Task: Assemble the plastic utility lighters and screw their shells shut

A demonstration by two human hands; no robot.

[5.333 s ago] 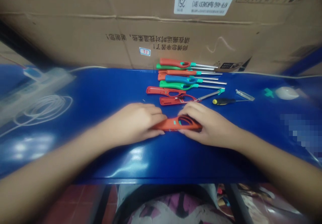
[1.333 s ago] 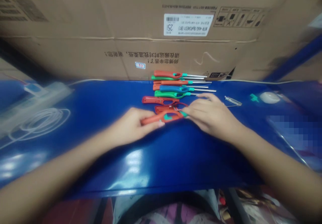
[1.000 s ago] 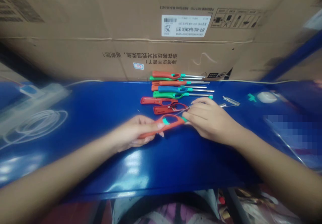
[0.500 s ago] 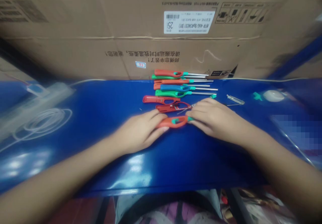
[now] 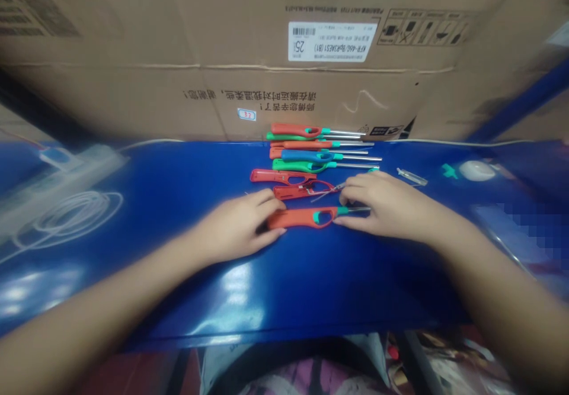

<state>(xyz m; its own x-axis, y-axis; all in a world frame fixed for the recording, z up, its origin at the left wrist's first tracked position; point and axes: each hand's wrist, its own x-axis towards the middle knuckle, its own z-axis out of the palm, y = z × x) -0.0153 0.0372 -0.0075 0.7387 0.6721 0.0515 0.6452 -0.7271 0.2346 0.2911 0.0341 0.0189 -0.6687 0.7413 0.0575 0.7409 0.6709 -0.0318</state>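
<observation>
An orange utility lighter [image 5: 296, 218] with a teal trigger and collar lies level on the blue table. My left hand [image 5: 237, 226] has its thumb and fingers around the handle's rear end. My right hand [image 5: 377, 205] is around the metal tube, thumb and fingers apart; the thumb tip is beside the trigger loop, and the palm hides the tube's tip. Just beyond are two red lighter shell halves, one [image 5: 282, 176] apparently bare, the nearer one [image 5: 296, 191] with wires or thin metal parts. Behind them lie several lighters, among them a green one [image 5: 293, 165] and a blue one [image 5: 306, 156].
A cardboard box [image 5: 244, 39] stands along the table's back. To the right are a small clear plastic piece [image 5: 412, 176], a teal part [image 5: 450, 171] and a white rounded object [image 5: 477, 170]. A coiled white cable [image 5: 77, 211] and a power strip [image 5: 84, 176] lie left.
The orange lighter has shifted slightly left, showing more of its handle and some metal tube. My right fingers have loosened from its collar; my left hand has moved slightly left.
</observation>
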